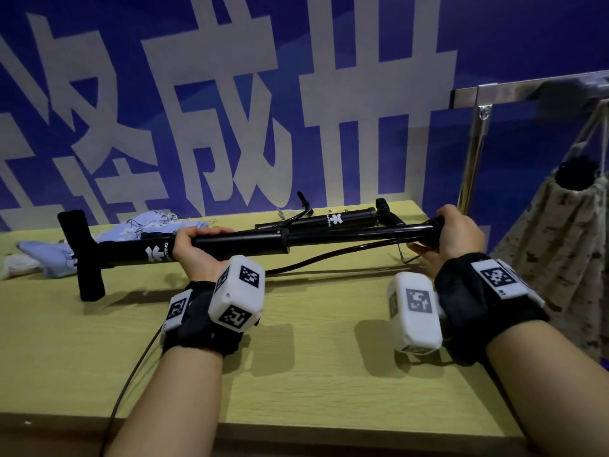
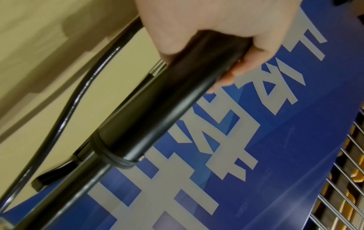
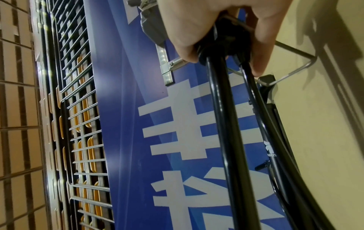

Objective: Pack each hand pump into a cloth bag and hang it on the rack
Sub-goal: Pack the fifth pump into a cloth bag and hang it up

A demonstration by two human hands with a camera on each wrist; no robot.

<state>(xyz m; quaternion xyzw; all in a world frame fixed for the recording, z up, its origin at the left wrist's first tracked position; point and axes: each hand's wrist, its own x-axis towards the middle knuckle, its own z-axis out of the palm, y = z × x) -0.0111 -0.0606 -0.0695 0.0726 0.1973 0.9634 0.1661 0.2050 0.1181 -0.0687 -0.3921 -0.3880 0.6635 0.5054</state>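
Observation:
A long black hand pump (image 1: pixel 329 240) is held level just above the table, its T-handle (image 1: pixel 82 255) pointing left. My left hand (image 1: pixel 194 240) grips the thick barrel (image 2: pixel 157 109) near the white logo. My right hand (image 1: pixel 454 232) curls round the base end (image 3: pixel 226 42), beside the wire foot (image 1: pixel 408 255). The pump's hose (image 1: pixel 329 258) sags below it. A second black pump (image 1: pixel 329 221) lies on the table behind. A light blue cloth bag (image 1: pixel 131 232) lies crumpled at the back left.
A chrome rack (image 1: pixel 527 90) stands at the right, with a speckled beige cloth bag (image 1: pixel 560 242) hanging from it and a dark pump end showing at its mouth. The yellow-green table (image 1: pixel 296 357) backs onto a blue banner. A thin cable (image 1: pixel 131 374) trails off the front edge.

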